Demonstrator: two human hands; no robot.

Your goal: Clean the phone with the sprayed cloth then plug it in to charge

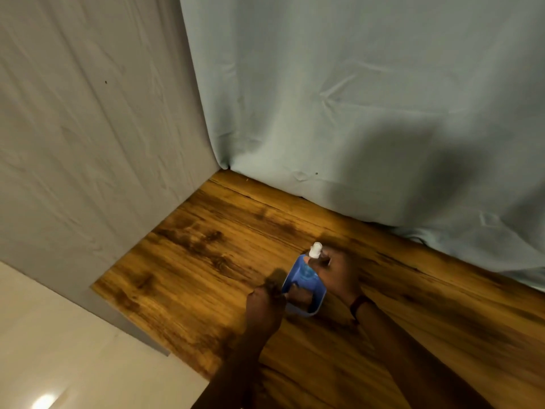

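Over the wooden table (206, 261), both hands meet on a blue thing (303, 286) with a white-capped bottle (315, 250) at its far end. Blur hides whether it is the phone or the cloth. The right hand (339, 273) curls around bottle and blue edge; the left hand (264, 302) pinches the near corner (fingertips smeared). If it is the phone, it is likely rigid and slick: best gripped by the long edges.

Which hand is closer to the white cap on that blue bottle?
Right. The right hand grips the bottle just beside the cap; the left hand is lower, near its base.
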